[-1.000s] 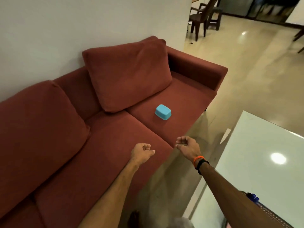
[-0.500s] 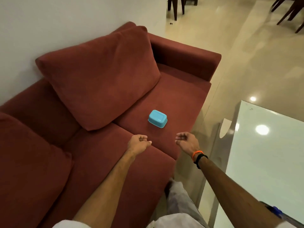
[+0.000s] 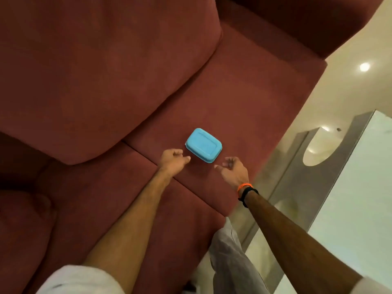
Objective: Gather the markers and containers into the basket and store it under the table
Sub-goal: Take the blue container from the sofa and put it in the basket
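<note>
Though seemingly not touching — both hands (image 3: 174,160) half-curled, empty, flanking blue container (image 3: 203,144).

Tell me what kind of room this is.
Likely a home living room: a red fabric sofa with a loose back cushion, a glossy tiled floor, and a pale low table beside it.
</note>
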A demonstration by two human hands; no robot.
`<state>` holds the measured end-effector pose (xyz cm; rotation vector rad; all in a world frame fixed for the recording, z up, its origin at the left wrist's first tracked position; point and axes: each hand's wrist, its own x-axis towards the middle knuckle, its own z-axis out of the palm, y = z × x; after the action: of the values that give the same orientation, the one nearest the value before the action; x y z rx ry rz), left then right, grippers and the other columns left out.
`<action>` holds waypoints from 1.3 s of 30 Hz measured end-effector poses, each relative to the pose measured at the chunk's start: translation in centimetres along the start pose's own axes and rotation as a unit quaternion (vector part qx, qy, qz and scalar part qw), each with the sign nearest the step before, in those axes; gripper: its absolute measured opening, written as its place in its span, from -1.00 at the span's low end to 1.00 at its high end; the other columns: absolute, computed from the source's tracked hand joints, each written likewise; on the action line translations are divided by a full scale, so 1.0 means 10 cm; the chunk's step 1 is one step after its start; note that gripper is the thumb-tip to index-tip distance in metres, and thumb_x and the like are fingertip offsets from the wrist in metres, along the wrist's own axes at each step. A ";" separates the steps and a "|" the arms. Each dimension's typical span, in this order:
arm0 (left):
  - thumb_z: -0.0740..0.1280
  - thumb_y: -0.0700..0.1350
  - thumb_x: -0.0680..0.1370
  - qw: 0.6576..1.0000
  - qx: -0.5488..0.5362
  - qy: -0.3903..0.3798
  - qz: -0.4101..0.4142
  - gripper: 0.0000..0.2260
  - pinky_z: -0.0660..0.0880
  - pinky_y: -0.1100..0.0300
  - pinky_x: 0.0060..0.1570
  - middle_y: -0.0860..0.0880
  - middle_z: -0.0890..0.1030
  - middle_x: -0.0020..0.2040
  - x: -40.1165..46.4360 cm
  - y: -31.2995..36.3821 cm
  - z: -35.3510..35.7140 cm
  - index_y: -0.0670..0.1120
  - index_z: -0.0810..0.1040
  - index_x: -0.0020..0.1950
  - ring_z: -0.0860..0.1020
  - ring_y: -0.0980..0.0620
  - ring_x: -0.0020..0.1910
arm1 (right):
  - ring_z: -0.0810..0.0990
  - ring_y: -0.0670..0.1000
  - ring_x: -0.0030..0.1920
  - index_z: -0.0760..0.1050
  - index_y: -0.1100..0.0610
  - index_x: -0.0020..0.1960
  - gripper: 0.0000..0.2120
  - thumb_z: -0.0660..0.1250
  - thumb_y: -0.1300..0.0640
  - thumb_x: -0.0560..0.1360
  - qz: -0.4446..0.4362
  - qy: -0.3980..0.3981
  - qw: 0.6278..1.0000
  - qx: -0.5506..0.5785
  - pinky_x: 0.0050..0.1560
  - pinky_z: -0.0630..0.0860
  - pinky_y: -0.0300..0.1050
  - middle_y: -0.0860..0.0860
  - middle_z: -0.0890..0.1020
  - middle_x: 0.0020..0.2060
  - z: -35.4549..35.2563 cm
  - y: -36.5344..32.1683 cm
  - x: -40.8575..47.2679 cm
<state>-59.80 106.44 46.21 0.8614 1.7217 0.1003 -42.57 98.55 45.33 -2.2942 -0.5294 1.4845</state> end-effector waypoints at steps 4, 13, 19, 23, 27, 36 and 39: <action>0.47 -0.14 0.44 0.999 0.015 0.030 -0.012 -0.41 0.40 0.15 0.35 -0.13 0.47 0.41 0.43 0.13 0.07 -0.17 0.38 0.43 0.48 -0.01 0.35 | 0.51 0.06 0.17 0.29 0.15 0.40 -0.34 0.46 -0.04 0.42 0.035 -0.008 0.999 -0.009 0.13 0.40 -0.18 0.07 0.53 0.23 0.18 -0.01 0.31; 0.51 -0.09 0.38 0.997 0.076 -0.015 -0.001 -0.34 0.40 0.10 0.37 -0.02 0.47 0.40 0.87 0.20 0.23 -0.06 0.39 0.45 0.45 0.03 0.35 | 0.53 0.10 0.23 0.27 0.00 0.44 -0.26 0.45 -0.11 0.33 0.052 -0.020 0.998 0.030 0.33 0.43 0.04 0.09 0.50 0.28 0.34 -0.04 0.64; 0.50 -0.12 0.40 0.998 0.052 -0.020 0.005 -0.53 0.55 0.08 0.10 0.11 0.56 0.08 0.79 0.24 0.32 -0.01 0.51 0.28 0.54 0.09 0.04 | 0.55 0.06 0.23 0.23 -0.06 0.48 -0.16 0.39 -0.19 0.25 0.035 -0.016 0.997 0.062 0.28 0.49 0.07 0.03 0.53 0.27 0.40 -0.10 0.63; 0.52 -0.02 0.35 1.000 0.010 0.020 -0.002 -0.51 0.58 0.02 0.13 0.07 0.56 0.10 0.64 0.23 0.31 -0.02 0.48 0.23 0.59 0.06 0.06 | 0.52 0.04 0.27 0.19 -0.10 0.50 -0.14 0.37 -0.21 0.25 -0.001 -0.020 0.998 0.066 0.35 0.43 0.04 0.04 0.49 0.30 0.43 -0.11 0.54; 0.46 0.20 0.26 0.997 -0.070 0.039 -0.004 -0.51 0.58 -0.03 0.15 -0.01 0.63 0.09 0.17 0.18 0.13 -0.01 0.47 0.07 0.63 0.02 0.06 | 0.52 -0.01 0.22 0.25 -0.09 0.48 -0.31 0.40 -0.13 0.41 -0.063 -0.012 0.995 0.083 0.32 0.45 -0.05 0.04 0.49 0.27 0.31 -0.15 0.13; 0.45 0.18 0.40 0.978 -0.194 0.041 0.070 -0.56 0.64 -0.12 -0.01 -0.14 0.63 -0.11 -1.22 -0.29 -0.24 -0.22 0.62 -0.07 0.67 -0.12 -0.08 | 0.65 -0.02 0.08 0.54 -0.18 0.17 -0.55 0.32 -0.32 0.35 -0.152 0.038 0.966 0.207 0.11 0.60 0.18 -0.04 0.66 0.05 0.11 0.16 -1.18; 0.47 -0.03 0.45 0.968 -0.238 0.020 0.077 -0.72 0.61 0.00 -0.05 -0.15 0.61 -0.08 -1.72 -0.50 -0.31 -0.22 0.59 -0.02 0.61 -0.06 -0.13 | 0.67 0.02 0.05 0.54 -0.24 0.00 -0.67 0.35 -0.34 0.30 -0.169 0.055 0.955 0.238 0.07 0.60 0.23 -0.02 0.68 -0.01 0.09 0.37 -1.60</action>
<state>-63.58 93.87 58.72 0.6318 1.5693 0.6136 -48.98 87.62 55.76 -1.7924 -0.4451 1.1580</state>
